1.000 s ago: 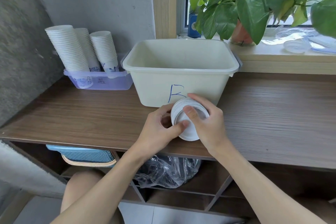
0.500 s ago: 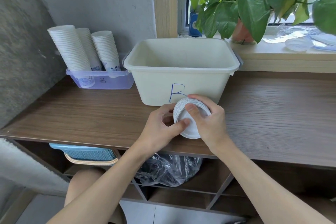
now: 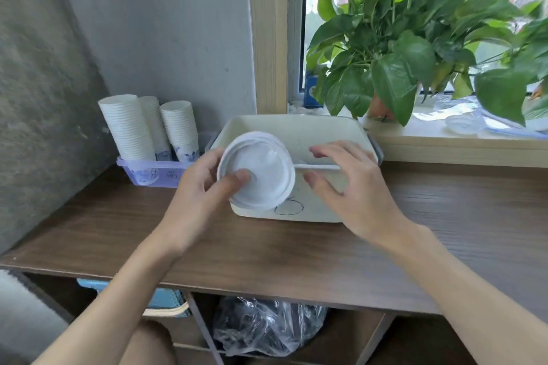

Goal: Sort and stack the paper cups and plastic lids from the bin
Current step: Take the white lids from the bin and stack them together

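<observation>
Mid-frame, my left hand (image 3: pixel 195 195) pinched the lid stack (image 3: pixel 261 170) near its rim (light, slippery, I judged). My right hand (image 3: pixel 355 192) hovered spread, empty.

lids (image 3: pixel 267 169): white stack, tilted, at bin (image 3: pixel 311 133) front | cups (image 3: pixel 154 127): 3 upside-down stacks, left

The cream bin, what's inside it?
The bin shows only its bare back wall. The lid stack in the left hand and the right hand cover the rest, so its floor cannot be seen.

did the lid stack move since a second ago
Yes. The lid stack went up and left, from the lettered front of the bin to its rim.
</observation>
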